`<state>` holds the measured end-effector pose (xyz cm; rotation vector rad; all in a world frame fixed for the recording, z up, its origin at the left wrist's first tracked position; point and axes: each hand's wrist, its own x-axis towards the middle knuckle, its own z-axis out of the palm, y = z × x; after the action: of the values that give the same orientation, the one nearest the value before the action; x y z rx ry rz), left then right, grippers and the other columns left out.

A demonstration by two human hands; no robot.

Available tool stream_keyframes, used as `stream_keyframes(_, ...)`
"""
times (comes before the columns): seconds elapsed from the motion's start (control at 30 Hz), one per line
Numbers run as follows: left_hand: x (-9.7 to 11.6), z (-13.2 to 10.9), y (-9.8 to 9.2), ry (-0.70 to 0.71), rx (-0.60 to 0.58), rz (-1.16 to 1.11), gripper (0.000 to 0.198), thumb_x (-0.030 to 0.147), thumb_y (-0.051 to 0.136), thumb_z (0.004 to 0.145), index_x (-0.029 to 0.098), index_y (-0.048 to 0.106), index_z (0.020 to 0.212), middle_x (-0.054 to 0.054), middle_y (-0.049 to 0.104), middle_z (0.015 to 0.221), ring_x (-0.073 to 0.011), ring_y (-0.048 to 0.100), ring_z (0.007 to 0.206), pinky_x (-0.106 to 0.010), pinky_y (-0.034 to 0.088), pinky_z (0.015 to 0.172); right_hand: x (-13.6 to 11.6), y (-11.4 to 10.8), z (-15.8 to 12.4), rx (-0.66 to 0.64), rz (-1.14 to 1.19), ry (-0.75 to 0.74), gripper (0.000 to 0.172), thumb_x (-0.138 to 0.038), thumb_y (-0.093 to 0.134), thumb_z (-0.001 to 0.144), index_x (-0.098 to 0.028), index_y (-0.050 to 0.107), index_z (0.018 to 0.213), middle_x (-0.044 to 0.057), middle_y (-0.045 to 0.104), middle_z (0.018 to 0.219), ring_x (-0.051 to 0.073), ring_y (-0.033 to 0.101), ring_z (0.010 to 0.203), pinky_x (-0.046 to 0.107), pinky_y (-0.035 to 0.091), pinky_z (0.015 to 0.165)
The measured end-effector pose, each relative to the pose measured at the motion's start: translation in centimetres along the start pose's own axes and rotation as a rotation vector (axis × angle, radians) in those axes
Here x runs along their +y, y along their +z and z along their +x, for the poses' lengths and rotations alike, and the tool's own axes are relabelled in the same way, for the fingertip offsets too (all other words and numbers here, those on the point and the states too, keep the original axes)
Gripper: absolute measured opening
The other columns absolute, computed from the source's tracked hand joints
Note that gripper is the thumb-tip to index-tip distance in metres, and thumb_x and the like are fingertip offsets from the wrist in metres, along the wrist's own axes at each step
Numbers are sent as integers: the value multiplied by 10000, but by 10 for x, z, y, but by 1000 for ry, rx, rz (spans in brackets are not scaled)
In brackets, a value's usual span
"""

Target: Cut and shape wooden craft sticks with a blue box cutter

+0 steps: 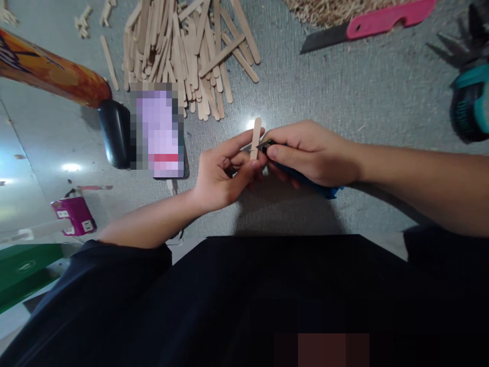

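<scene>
Between the thumb and fingers of my left hand (225, 173) is a pale wooden craft stick (256, 133), its rounded end pointing away from me. Small dark marks or cuts cross the stick near its middle. My right hand (309, 155) is closed around a utility knife (296, 176) with a blue handle. The knife's dark blade lies at the side of the stick, just above my left thumb; I cannot tell how deep it goes. A large heap of similar craft sticks (191, 56) lies beyond my hands.
Left stand a phone (162, 132) on a cable, a black case (114, 133) and an orange can (57, 71). A pink-handled saw blade (389, 20) lies at the far right near wood shavings (324, 12). Pliers and a teal tape roll (471, 102) sit right. A purple power adapter (74, 216) is lower left.
</scene>
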<state>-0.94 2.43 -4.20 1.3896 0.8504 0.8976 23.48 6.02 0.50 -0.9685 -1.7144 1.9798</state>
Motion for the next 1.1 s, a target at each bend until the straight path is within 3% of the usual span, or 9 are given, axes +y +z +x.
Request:
stream_keyframes(0.33,5,0,-1,3,-9,26,502,468,848,1069,276,802,1530,30,704,639,-120,612,507,-288,594,564,2,-3,-2,-8,-147,-41,312,-93,543,1159,-206,668,897,-68,672,669,72,587,480,210,423,477)
stream_keyframes(0.6,2,6,-3,34,-77,26,515,458,846,1064,244,811,1532,48,621,598,-90,518,472,-251,440,487,5,-5,0,-74,-141,-38,325,-78,550,1157,-210,626,870,-57,686,662,74,598,446,215,415,445)
stream_keyframes(0.77,-5,6,-4,162,-128,80,546,371,791,1091,298,746,1631,61,608,595,-73,473,446,-225,354,445,4,-5,0,-115,-104,-4,305,-145,622,1160,-207,633,861,-60,679,648,76,611,445,210,415,448)
stream_keyframes(1.1,6,2,-2,9,-34,-24,477,433,852,1076,267,797,1520,8,763,707,-111,654,495,-230,532,468,4,-3,0,-19,28,-28,261,-165,564,1173,-213,682,945,-66,676,667,95,619,434,221,446,414)
